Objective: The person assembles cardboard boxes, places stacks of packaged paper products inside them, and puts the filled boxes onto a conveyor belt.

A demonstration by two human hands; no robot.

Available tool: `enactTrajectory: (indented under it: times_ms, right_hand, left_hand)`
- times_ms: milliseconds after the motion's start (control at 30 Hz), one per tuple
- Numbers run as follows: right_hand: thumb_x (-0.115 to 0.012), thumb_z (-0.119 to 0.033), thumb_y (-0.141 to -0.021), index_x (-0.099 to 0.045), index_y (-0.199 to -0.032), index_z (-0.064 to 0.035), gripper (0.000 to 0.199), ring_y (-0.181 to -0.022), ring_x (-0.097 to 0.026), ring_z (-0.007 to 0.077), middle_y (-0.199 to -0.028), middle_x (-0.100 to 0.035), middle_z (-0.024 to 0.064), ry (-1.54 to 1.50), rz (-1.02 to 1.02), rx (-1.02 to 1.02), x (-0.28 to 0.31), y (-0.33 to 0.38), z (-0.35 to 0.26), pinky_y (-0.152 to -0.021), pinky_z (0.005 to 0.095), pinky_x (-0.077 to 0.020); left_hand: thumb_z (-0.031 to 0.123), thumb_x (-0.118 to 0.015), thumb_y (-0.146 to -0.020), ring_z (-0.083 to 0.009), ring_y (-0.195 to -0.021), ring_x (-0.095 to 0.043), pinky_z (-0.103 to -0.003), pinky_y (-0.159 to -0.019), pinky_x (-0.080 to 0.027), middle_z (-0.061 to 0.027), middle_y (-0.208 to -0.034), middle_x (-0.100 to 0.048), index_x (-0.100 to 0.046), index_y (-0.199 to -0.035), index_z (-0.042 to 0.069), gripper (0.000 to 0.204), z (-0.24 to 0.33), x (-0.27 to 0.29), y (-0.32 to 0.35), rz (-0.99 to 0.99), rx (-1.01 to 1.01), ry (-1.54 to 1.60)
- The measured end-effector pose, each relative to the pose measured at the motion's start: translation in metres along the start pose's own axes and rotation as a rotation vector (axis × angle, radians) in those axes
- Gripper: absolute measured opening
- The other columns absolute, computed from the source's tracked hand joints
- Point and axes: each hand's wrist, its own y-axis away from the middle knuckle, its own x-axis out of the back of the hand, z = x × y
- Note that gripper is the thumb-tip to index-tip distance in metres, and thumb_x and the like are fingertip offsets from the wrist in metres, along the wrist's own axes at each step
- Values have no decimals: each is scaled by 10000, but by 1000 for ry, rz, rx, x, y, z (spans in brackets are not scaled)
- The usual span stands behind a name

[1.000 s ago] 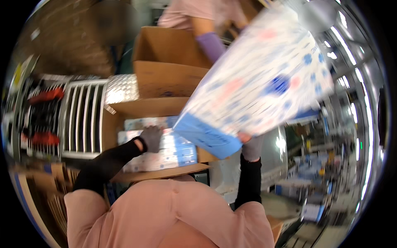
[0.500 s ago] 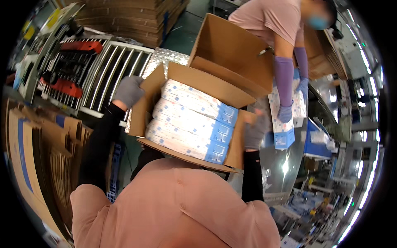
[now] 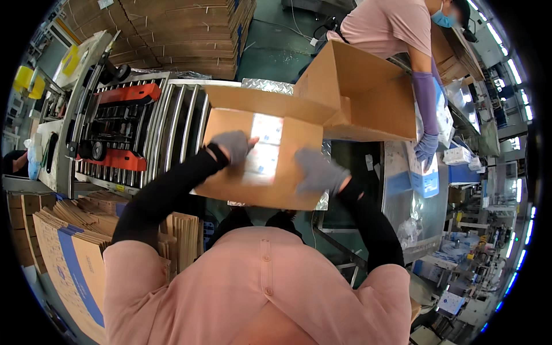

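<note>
In front of me sits a brown cardboard carton [image 3: 302,129] with its left and right end flaps folded inward. Between those flaps a strip of white printed packs [image 3: 264,158] shows; the rest of them is covered. My left hand [image 3: 233,146], in a grey glove with bare fingertips, lies on the left flap. My right hand [image 3: 321,171], gloved the same way and blurred, rests flat over the right flap with nothing in it. The far long flap [image 3: 259,100] stands up, and the near long flap [image 3: 253,195] hangs outward.
A second open carton [image 3: 374,95] stands tilted at the far right. Beside it a co-worker's gloved hand [image 3: 426,148] holds a white-and-blue pack [image 3: 424,178] over a metal table [image 3: 397,198]. A roller conveyor [image 3: 184,123] with red-ended equipment lies left; flat cardboard stacks [image 3: 69,259] stand near left.
Both hands have moved inward from the carton's sides onto its end flaps, which are now folded over the packs. My view has shifted, and the second carton appears farther right.
</note>
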Motion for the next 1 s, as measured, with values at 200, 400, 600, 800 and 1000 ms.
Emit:
enactTrajectory:
  times_ms: [200,400,600,800,1000]
  right_hand:
    - [-581,-329,-836,-214,-1478,42,827,-1395,-266,411,-1494,-277,270,46,1072,-169,-93,-40,33,-1134,425,-264]
    - [-515,-187,-924,-406,-1366,43,510,-1167,-480,282,-1274,-504,181,-790,1052,-236,-92,-63,66,-997,401,-385]
    - [-402,-242,-1028,-140,-1515,-75,577,-1329,-369,276,-1473,-338,164,-1455,1296,167,-140,-114,-25,-1113,405,-315]
    - [-450,-241,-1002,-186,-1440,89,609,-1291,-406,367,-1410,-380,278,-736,1294,-239,-67,-264,-60,-1080,410,-336]
    - [-452,-234,-994,-106,-1434,166,688,-1332,-342,446,-1415,-303,379,-720,1129,-2,44,-412,-142,-1121,403,-290]
  left_hand:
    - [419,-516,-931,-329,-955,-594,-522,-789,-441,-157,-831,-636,-613,-1109,53,419,5,108,-9,1040,76,-99]
    - [375,-524,-913,-386,-913,-497,-495,-731,-370,-291,-1205,-478,-582,-1262,141,423,-10,-87,54,794,549,-213]
    - [420,-526,-899,-357,-977,-499,-452,-813,-404,-201,-1061,-529,-603,-1276,188,449,-93,-8,-25,725,146,39]
    - [547,-503,-892,-312,-1388,-341,-481,-1149,-196,-173,-1474,-413,-483,-1382,67,686,-163,2,19,797,132,-154]
    - [574,-483,-890,-289,-1402,-337,-445,-1164,-183,-162,-1481,-419,-453,-1402,24,752,-312,49,35,941,490,-199]
